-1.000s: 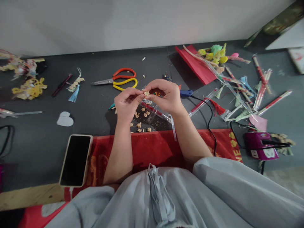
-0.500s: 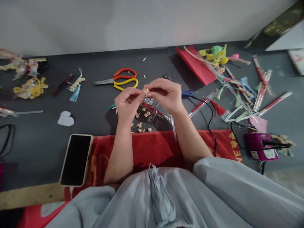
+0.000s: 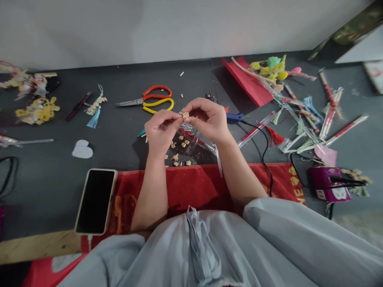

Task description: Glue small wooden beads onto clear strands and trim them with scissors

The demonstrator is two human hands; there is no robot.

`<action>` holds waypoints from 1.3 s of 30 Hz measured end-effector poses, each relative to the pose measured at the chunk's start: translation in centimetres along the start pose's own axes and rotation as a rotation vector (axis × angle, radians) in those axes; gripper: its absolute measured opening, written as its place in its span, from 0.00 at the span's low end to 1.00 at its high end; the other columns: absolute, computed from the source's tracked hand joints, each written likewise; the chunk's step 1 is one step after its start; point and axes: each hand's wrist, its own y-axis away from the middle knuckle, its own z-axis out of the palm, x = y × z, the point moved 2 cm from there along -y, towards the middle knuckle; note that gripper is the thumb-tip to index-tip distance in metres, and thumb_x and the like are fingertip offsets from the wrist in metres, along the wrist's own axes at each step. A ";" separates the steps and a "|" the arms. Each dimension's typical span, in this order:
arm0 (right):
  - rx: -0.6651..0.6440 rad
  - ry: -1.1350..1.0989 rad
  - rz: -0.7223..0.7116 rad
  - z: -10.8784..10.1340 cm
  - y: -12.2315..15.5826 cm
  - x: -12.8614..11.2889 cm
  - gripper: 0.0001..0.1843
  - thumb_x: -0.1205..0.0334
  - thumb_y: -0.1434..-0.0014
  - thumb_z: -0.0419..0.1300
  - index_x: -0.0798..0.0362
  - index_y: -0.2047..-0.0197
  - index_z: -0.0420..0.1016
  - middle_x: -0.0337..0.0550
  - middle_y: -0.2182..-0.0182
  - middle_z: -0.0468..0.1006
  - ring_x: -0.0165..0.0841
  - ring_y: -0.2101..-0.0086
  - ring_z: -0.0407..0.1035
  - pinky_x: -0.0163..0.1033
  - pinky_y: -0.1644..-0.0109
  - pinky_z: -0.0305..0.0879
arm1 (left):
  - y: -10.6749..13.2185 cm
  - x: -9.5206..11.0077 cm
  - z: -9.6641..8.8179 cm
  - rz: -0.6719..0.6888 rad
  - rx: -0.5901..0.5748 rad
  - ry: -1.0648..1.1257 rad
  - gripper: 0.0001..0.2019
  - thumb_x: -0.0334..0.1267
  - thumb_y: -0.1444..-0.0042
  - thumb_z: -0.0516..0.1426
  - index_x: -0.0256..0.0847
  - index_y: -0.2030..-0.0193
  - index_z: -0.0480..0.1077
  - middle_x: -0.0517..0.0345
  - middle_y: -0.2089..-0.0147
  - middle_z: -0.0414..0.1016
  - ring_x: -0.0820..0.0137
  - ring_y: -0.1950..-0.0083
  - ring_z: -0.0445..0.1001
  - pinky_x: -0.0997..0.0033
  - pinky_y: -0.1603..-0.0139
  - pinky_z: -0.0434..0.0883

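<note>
Both of my hands are raised over the dark table, fingertips meeting. My left hand (image 3: 161, 129) and my right hand (image 3: 208, 119) each pinch a small tan flower-shaped bead (image 3: 185, 115) between thumb and forefinger. Just below the hands lie several loose tan beads (image 3: 179, 149) on a clear plastic packet (image 3: 196, 145). Orange and yellow scissors (image 3: 149, 99) lie a little beyond my left hand.
A phone (image 3: 95, 201) rests face up at the near left beside a red cloth (image 3: 191, 185). A blue-handled tool (image 3: 235, 117) with a black cord lies right of my hands. Tassels, sticks and red paper (image 3: 248, 83) clutter the right; a purple device (image 3: 327, 187) sits near right.
My hands have barely shifted; the fingers have turned the small bead slightly between them.
</note>
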 end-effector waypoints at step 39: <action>-0.011 0.298 -0.150 -0.8 -0.3 -0.4 0.08 0.58 0.44 0.63 0.49 0.61 0.77 0.38 0.66 0.77 0.28 0.65 0.70 0.38 0.59 0.68 | 0.1 -1.4 0.8 -0.136 -0.024 0.124 0.11 0.46 0.52 0.66 0.43 0.66 0.75 0.61 0.67 0.77 0.78 0.69 0.76 0.77 0.68 0.73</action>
